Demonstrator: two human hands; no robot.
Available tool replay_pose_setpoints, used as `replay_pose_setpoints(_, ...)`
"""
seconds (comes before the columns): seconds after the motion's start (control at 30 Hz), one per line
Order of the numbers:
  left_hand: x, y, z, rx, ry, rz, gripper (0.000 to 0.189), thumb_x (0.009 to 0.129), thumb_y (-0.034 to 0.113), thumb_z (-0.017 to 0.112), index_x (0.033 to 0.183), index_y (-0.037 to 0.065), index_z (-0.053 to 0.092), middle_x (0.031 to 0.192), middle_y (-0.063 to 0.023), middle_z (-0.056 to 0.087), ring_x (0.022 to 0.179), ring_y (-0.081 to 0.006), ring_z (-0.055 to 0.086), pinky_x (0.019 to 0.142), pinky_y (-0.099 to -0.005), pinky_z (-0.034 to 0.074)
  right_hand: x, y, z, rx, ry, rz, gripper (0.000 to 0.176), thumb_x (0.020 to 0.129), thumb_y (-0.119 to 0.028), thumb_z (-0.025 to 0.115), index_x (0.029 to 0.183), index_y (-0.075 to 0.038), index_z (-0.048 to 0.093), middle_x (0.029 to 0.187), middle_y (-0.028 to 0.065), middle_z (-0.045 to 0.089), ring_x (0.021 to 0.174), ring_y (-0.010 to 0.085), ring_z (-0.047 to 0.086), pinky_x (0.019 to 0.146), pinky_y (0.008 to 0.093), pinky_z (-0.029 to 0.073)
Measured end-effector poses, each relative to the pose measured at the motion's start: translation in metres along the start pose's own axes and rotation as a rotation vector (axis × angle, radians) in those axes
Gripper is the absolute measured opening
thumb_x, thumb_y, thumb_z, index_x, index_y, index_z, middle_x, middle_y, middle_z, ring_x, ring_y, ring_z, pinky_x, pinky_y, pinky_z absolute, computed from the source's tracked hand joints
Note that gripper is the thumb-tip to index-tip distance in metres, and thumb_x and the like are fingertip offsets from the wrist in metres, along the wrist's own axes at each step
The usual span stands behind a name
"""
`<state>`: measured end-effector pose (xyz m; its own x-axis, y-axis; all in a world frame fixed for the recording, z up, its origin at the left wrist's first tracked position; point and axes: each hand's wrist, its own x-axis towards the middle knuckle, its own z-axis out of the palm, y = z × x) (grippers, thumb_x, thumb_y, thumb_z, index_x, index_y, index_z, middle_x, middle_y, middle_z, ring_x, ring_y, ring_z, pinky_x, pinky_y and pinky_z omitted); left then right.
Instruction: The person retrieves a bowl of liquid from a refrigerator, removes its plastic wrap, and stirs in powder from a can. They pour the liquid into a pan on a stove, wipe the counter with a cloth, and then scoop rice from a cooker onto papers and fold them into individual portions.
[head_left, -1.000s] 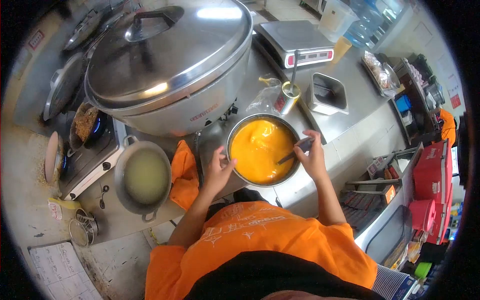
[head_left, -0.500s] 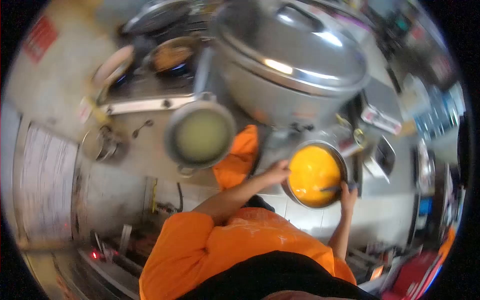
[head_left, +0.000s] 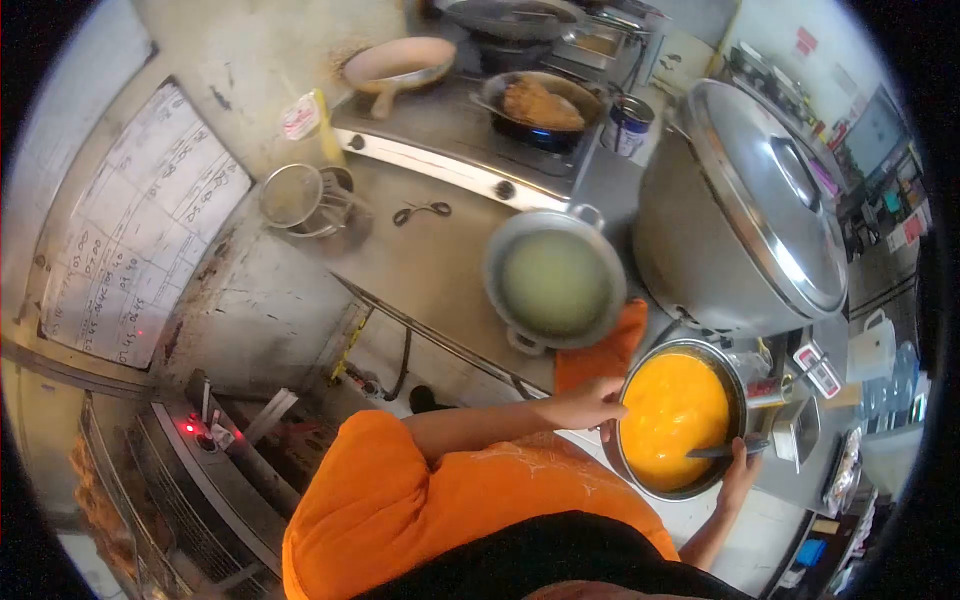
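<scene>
A round metal bowl (head_left: 735, 372) holds a bright orange-yellow liquid (head_left: 672, 420). My left hand (head_left: 590, 405) is closed on the bowl's left rim. On the opposite side, my right hand (head_left: 738, 468) grips the rim together with the dark handle of a utensil (head_left: 712, 452), whose other end lies in the liquid. Left of the bowl stands a two-handled pot (head_left: 553, 278) of pale green liquid, beside an orange cloth (head_left: 603, 355).
A big lidded pot (head_left: 700, 220) rises behind the bowl. Farther back, a stove (head_left: 440, 165) carries a pan of brown food (head_left: 540, 103). Scissors (head_left: 421, 211) and a strainer (head_left: 293, 197) lie at the left. A metal tray (head_left: 795, 435) is right of the bowl.
The camera view has turned left, so the stove and wall sheet show more fully. Both hands still hold the bowl, which now appears lower and farther right.
</scene>
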<state>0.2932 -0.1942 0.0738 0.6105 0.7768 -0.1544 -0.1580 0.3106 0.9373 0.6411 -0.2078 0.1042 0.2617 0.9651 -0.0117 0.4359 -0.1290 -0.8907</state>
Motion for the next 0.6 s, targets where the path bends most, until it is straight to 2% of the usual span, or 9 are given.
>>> replay_pose_setpoints(0.1,-0.062,0.031,-0.031,-0.070,0.048,0.059,0.025,0.088,0.014,0.050,0.109,0.002,0.046,0.082,-0.0057,0.060,0.059,-0.0118,0.060,0.047,-0.0225,0.045,-0.025,-0.074,0.060,0.058,0.005,-0.050,0.038,0.084,-0.020,0.054,0.113,0.003,0.048,0.104,0.0067,0.051,0.097,0.0170,0.046,0.088,0.0279,0.034)
replay_pose_setpoints(0.17,-0.101,0.050,-0.054,-0.174,0.122,0.182,0.022,0.088,0.012,0.050,0.106,0.000,0.045,0.083,-0.0088,0.058,0.060,-0.0129,0.062,0.047,-0.0206,0.048,-0.028,-0.096,0.096,0.048,-0.009,-0.073,0.040,0.084,-0.021,0.054,0.115,0.004,0.047,0.107,0.0077,0.051,0.099,0.0179,0.046,0.090,0.0287,0.033)
replay_pose_setpoints(0.23,-0.141,0.072,-0.078,-0.157,0.162,0.189,0.023,0.089,0.013,0.050,0.106,0.000,0.045,0.084,-0.0089,0.058,0.061,-0.0129,0.062,0.049,-0.0207,0.050,-0.025,-0.108,0.133,0.107,-0.014,-0.110,0.042,0.084,-0.022,0.054,0.116,0.004,0.046,0.112,0.0099,0.049,0.103,0.0203,0.045,0.091,0.0309,0.033)
replay_pose_setpoints(0.27,-0.161,0.080,-0.089,-0.138,0.201,0.181,0.023,0.089,0.014,0.050,0.106,0.000,0.045,0.085,-0.0090,0.058,0.062,-0.0129,0.062,0.051,-0.0209,0.051,-0.031,-0.133,0.151,0.065,-0.112,-0.080,0.042,0.084,-0.022,0.054,0.117,0.003,0.046,0.110,0.0105,0.049,0.103,0.0202,0.045,0.092,0.0317,0.033)
replay_pose_setpoints(0.33,-0.193,0.087,-0.112,-0.112,0.245,0.188,0.022,0.089,0.016,0.052,0.103,0.000,0.045,0.082,-0.0091,0.058,0.062,-0.0126,0.062,0.051,-0.0211,0.052,-0.031,-0.161,0.195,0.102,-0.147,-0.057,0.030,0.083,-0.016,0.057,0.108,-0.001,0.049,0.099,0.0048,0.051,0.092,0.0137,0.046,0.081,0.0266,0.037)
replay_pose_setpoints(0.37,-0.208,0.089,-0.123,-0.134,0.302,0.186,0.021,0.089,0.016,0.052,0.100,-0.001,0.045,0.080,-0.0092,0.058,0.061,-0.0126,0.062,0.052,-0.0210,0.052,-0.031,-0.175,0.216,0.109,-0.143,-0.059,0.030,0.083,-0.016,0.057,0.108,-0.001,0.049,0.099,0.0048,0.051,0.092,0.0137,0.046,0.081,0.0266,0.037)
replay_pose_setpoints(0.43,-0.232,0.096,-0.146,-0.175,0.398,0.215,0.019,0.089,0.014,0.052,0.095,-0.002,0.044,0.075,-0.0096,0.057,0.061,-0.0141,0.063,0.053,-0.0224,0.053,-0.026,-0.203,0.257,0.103,-0.232,-0.177,0.024,0.081,-0.015,0.057,0.102,-0.003,0.051,0.090,0.0021,0.051,0.083,0.0111,0.046,0.074,0.0255,0.037)
replay_pose_setpoints(0.47,-0.242,0.101,-0.157,-0.167,0.396,0.217,0.019,0.089,0.014,0.052,0.095,-0.002,0.044,0.075,-0.0096,0.057,0.061,-0.0141,0.063,0.053,-0.0224,0.053,-0.018,-0.216,0.275,0.111,-0.228,-0.181,0.024,0.081,-0.015,0.057,0.102,-0.003,0.051,0.090,0.0021,0.051,0.083,0.0111,0.046,0.074,0.0255,0.037)
replay_pose_setpoints(0.6,-0.269,0.133,-0.199,-0.221,0.497,0.264,0.019,0.090,0.015,0.051,0.094,-0.002,0.043,0.075,-0.0118,0.056,0.064,-0.0199,0.064,0.056,-0.0256,0.055,0.018,-0.279,0.335,0.066,-0.457,-0.279,0.019,0.079,-0.014,0.057,0.094,-0.005,0.050,0.080,-0.0015,0.049,0.075,0.0089,0.044,0.068,0.0241,0.036)
